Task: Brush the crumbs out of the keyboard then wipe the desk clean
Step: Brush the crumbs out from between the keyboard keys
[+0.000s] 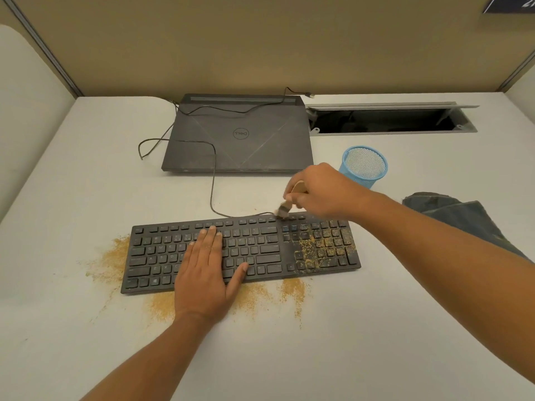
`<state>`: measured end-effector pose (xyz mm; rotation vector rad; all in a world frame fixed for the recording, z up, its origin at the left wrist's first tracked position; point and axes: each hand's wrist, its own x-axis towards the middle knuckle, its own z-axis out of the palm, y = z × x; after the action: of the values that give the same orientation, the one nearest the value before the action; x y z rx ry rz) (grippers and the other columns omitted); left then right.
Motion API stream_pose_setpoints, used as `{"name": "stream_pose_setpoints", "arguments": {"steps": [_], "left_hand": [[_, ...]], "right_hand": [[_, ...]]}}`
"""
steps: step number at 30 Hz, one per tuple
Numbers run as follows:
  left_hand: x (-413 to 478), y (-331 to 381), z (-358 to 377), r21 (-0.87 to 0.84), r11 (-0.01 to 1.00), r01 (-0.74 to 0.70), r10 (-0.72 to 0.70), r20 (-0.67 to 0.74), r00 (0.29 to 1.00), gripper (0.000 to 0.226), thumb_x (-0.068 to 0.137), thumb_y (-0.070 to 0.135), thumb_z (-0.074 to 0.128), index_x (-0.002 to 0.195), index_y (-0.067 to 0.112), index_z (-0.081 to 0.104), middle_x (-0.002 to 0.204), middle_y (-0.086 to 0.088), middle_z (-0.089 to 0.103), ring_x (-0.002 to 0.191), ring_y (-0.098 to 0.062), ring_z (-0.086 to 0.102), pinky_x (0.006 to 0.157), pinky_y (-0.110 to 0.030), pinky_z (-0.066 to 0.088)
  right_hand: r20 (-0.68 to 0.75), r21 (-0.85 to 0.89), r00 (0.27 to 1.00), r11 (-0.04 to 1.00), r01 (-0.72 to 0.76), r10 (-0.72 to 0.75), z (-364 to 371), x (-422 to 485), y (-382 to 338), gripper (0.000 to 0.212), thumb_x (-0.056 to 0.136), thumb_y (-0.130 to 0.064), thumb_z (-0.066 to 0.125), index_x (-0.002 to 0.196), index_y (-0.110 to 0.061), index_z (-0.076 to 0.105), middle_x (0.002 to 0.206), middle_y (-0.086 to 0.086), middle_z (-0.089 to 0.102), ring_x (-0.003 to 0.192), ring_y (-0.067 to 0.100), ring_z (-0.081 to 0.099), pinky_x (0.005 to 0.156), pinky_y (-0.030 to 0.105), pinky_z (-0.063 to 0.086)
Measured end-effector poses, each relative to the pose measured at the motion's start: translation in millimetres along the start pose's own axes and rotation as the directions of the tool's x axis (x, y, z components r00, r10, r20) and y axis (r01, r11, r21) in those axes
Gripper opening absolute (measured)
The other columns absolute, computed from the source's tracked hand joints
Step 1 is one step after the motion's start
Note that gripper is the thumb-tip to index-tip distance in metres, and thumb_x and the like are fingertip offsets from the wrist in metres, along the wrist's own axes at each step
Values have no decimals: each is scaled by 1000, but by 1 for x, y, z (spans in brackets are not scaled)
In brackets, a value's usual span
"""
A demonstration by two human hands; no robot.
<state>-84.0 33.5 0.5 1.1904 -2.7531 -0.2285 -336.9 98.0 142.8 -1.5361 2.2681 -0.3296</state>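
left hand (207, 264) lay flat, pinning keyboard (240, 253); right hand (321, 192) gripped brush (285, 208) at top row; hard flick risked scattering crumbs (321, 247) across desk (347, 328)

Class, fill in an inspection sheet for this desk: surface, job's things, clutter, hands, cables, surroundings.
Surface: white desk, tan crumbs left of and in front of black keyboard.
Job's things: keyboard, crumbs on its number pad; small wooden-handled brush at its top row; dark grey cloth at right.
Clutter: closed grey laptop; blue mesh cup.
Hands: left hand flat on the keys; right hand grips the brush.
Cables: thin black cable from keyboard onto the laptop.
Surroundings: tan partition wall; open cable hatch.
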Motion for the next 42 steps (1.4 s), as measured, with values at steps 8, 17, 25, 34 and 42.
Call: {"name": "stream_pose_setpoints", "arguments": {"steps": [8, 17, 25, 34, 42], "left_hand": [[2, -1, 1, 6, 1000, -4, 4, -1, 1000, 83, 95, 70, 17, 151, 10, 32, 160, -5, 27, 149, -17, 17, 122, -38, 14], [1, 0, 1, 4, 1000, -7, 7, 2, 1000, 84, 95, 69, 16, 151, 9, 31, 160, -6, 26, 150, -18, 16, 122, -40, 16], [1, 0, 1, 11, 1000, -1, 1, 4, 1000, 83, 95, 69, 16, 152, 9, 30, 160, -6, 26, 150, -18, 16, 122, -41, 16], [1, 0, 0, 30, 1000, -6, 6, 4, 1000, 83, 95, 69, 15, 152, 10, 29, 160, -6, 26, 150, -18, 16, 122, -37, 10], [1, 1, 0, 41, 999, 6, -6, 4, 1000, 83, 94, 69, 17, 152, 10, 30, 160, -5, 26, 149, -18, 18, 122, -35, 10]], "right_hand": [[-2, -89, 999, 995, -45, 45, -2, -5, 11, 34, 97, -22, 48, 93, -7, 78, 102, 4, 74, 90, 25, 66, 84, 38, 55], [0, 65, 986, 984, -167, 168, -1, -29, 23, 26, 88, -9, 54, 79, -1, 76, 93, 10, 73, 85, 27, 66, 78, 41, 54], [-12, 66, 990, 988, -138, 139, 9, -39, 28, 31, 82, -23, 46, 54, -29, 56, 88, 1, 73, 81, 21, 66, 70, 32, 55], [-61, 64, 995, 995, -70, 74, 8, -41, 16, 28, 97, -18, 50, 97, -12, 78, 99, -5, 70, 91, 17, 63, 76, 26, 48], [35, 6, 998, 998, -55, 55, -1, -31, 16, 30, 96, -15, 51, 95, -2, 78, 105, 8, 73, 97, 26, 66, 86, 39, 51]]}}
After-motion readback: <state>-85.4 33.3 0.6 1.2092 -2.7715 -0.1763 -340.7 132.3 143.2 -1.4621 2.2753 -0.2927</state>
